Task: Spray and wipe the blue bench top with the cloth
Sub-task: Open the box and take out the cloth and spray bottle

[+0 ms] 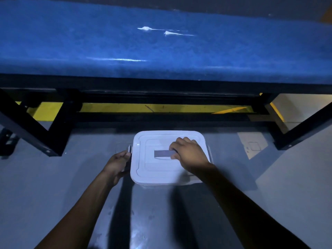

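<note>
The blue bench top (pixel 89 42) stretches across the upper part of the view, with white streaks (pixel 165 31) near its middle. On the grey floor in front of it stands a white lidded plastic box (pixel 152 169). My left hand (pixel 119 163) grips the dark latch on the box's left side. My right hand (pixel 188 153) lies on the lid, its fingers curled round the grey handle (pixel 162 154) in the lid's middle. No cloth or spray bottle is in sight.
The bench rests on a black metal frame (pixel 53 126) with angled legs at left and right. A yellow strip (pixel 143 107) runs along the floor under it. A pale floor plate (pixel 252 145) lies to the right of the box.
</note>
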